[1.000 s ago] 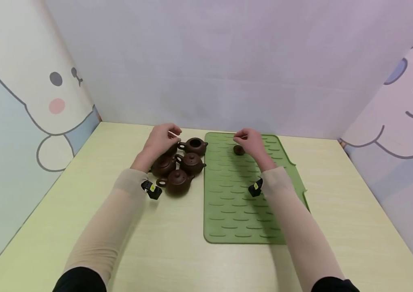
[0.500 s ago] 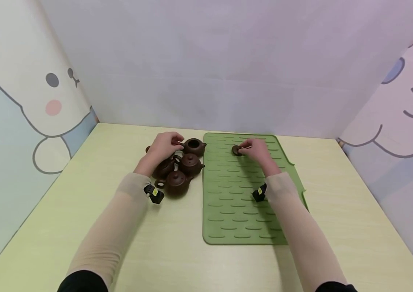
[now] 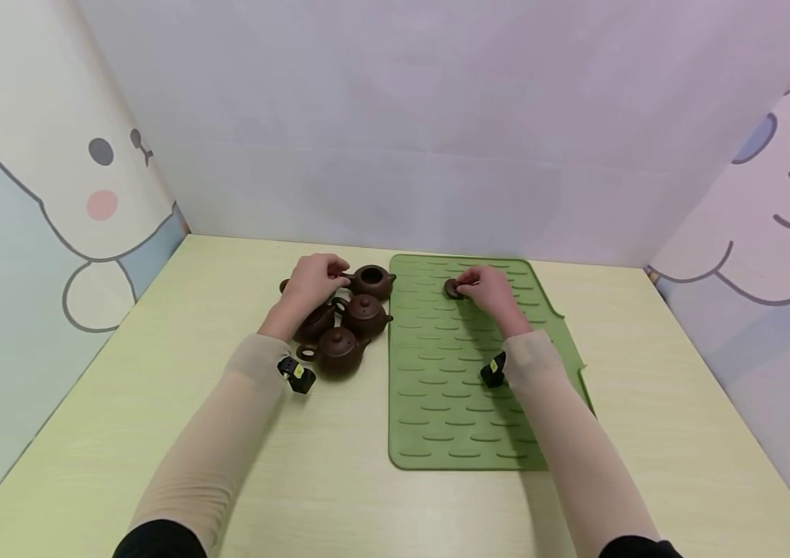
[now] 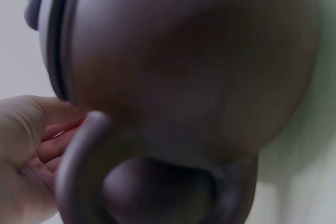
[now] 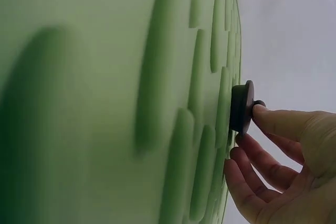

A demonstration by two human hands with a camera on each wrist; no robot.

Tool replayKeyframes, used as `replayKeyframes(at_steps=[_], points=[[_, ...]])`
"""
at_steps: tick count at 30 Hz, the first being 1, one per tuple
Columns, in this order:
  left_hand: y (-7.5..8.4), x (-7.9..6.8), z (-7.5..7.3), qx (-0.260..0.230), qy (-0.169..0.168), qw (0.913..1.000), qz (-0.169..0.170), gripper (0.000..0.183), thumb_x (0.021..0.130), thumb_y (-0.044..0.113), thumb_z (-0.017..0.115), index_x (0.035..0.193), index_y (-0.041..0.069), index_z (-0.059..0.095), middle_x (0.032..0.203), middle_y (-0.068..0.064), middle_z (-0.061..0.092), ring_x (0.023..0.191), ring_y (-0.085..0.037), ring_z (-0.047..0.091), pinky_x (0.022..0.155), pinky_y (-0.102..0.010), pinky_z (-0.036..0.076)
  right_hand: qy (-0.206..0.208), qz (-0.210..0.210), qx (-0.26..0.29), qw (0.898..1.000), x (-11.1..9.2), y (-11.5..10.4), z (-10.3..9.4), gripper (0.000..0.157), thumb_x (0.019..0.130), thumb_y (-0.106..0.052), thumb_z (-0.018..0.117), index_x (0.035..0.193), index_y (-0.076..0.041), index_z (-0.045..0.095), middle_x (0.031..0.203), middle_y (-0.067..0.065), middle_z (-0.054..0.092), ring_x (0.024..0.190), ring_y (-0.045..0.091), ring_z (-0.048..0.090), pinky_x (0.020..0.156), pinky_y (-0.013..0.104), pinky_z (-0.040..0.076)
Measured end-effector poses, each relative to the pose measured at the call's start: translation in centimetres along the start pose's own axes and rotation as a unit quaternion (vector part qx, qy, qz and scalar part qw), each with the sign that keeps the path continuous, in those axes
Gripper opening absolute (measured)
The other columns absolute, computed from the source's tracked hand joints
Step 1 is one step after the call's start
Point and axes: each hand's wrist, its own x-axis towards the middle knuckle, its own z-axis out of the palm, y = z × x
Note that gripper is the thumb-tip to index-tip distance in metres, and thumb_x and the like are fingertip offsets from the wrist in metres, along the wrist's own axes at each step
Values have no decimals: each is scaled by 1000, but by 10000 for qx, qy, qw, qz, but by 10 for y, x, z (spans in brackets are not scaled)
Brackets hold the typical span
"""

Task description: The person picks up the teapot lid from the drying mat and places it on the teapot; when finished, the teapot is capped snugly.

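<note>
My right hand (image 3: 491, 291) pinches a small dark brown teapot lid (image 3: 453, 289) by its knob; in the right wrist view the lid (image 5: 241, 107) sits upright against the green mat. My left hand (image 3: 312, 280) is at the handle side of a lidless teapot (image 3: 374, 280), its fingertips curled at the handle. Below that stand lidded teapots: one in the middle (image 3: 364, 314), one in front (image 3: 339, 350) and one under my left wrist (image 3: 314, 324). Another is mostly hidden beneath my left hand. A teapot body (image 4: 194, 66) fills the left wrist view and hides my fingertips.
The green ridged mat (image 3: 436, 403) lies right of the teapots on a pale wooden table (image 3: 311, 480). A plain pale wall (image 3: 408, 155) rises behind the table's back edge. Cartoon-patterned panels flank both sides.
My left hand has come down to the lidless teapot's handle. My right hand has lowered and taken hold of the lid on the mat. Over the last half second both hands stay nearly still.
</note>
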Motion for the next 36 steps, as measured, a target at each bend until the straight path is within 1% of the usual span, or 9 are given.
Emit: replayKeyframes(at_steps=[6,11,16,21,26,29,31,36], points=[[3,0,1,11,-1,10000,-5,34,97,19,66,129,7,66,125,-13,69,117,-30,64,97,-44,53,89,-13,15,10000,1,-7,-1,23,100,-20,61,118,-7,68,124,17,66,114,33,61,90,46,53],[3,-1,0,2,1,10000,-13,33,97,19,66,128,7,66,124,-13,70,116,-29,64,97,-44,54,175,-201,175,9995,0,-25,-2,22,99,-20,63,116,-6,68,123,17,67,117,34,61,92,47,53],[2,-2,-1,-9,10,10000,-20,33,97,18,66,128,7,66,124,-13,69,116,-29,64,97,-44,53,120,-350,344,9987,2,-46,3,20,99,-20,63,115,-7,68,124,15,66,117,33,62,93,47,54],[1,-3,-1,-40,24,10000,-19,33,97,18,66,128,7,66,125,-13,69,117,-29,64,98,-44,53,0,-510,451,9977,7,-69,11,19,99,-18,63,114,-7,68,122,15,67,116,32,63,93,46,55],[2,-4,-1,-40,35,10000,3,32,96,18,67,127,7,67,124,-13,70,116,-29,65,98,-44,53,-137,-648,602,9960,12,-88,22,17,98,-17,63,112,-8,69,120,12,68,114,30,65,85,43,55],[3,-4,0,-41,-7,10000,13,33,97,17,66,128,6,66,125,-14,70,117,-30,64,99,-44,53,-153,-776,643,9948,14,-97,30,16,98,-16,64,110,-8,70,118,12,69,112,29,66,84,41,55],[4,-4,0,-56,-38,10000,10,34,97,17,66,129,6,66,126,-14,69,118,-30,64,99,-44,53,-167,-848,643,9942,16,-103,35,15,97,-15,65,109,-7,70,116,12,70,110,28,66,86,40,56],[5,-2,1,-30,-45,10000,42,33,96,17,66,128,6,66,126,-13,70,118,-29,65,100,-44,52,-276,-914,574,9938,19,-115,47,14,96,-16,66,108,-8,70,115,11,70,109,28,66,85,40,57]])
